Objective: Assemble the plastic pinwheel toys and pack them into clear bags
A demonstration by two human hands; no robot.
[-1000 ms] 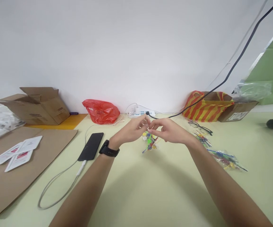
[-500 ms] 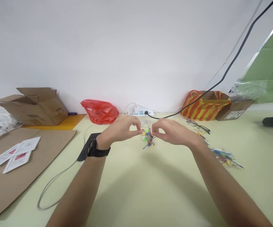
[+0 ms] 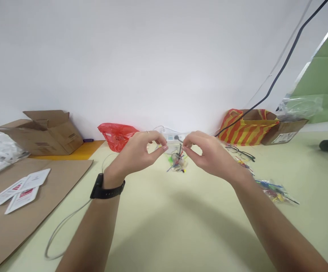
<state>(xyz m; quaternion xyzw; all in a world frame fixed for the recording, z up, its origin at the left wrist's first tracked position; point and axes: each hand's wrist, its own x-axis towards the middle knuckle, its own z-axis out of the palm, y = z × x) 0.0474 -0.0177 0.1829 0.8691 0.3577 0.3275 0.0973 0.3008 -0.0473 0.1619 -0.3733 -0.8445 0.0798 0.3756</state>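
A small clear plastic bag (image 3: 177,160) of thin coloured plastic pieces hangs above the table between my hands. Its contents are blurred; blue, green, red and yellow bits show. My right hand (image 3: 209,155) pinches the bag's upper right edge between thumb and index finger. On the other side, my left hand (image 3: 141,153), with a black watch on the wrist, has thumb and fingertip pressed together at the bag's upper left. The film between those left fingertips is hard to make out.
Right of my forearm lie another bag of coloured pieces (image 3: 277,192) and eyeglasses (image 3: 241,152). Along the wall stand a red plastic bag (image 3: 117,136), a power strip (image 3: 169,136), a striped bag (image 3: 246,130) and a cardboard box (image 3: 50,132). White packets (image 3: 24,190) lie on cardboard at left.
My hands have drawn slightly apart, the left one shifting left and turning. The bag between them has risen a little and swung. The view has shifted slightly.
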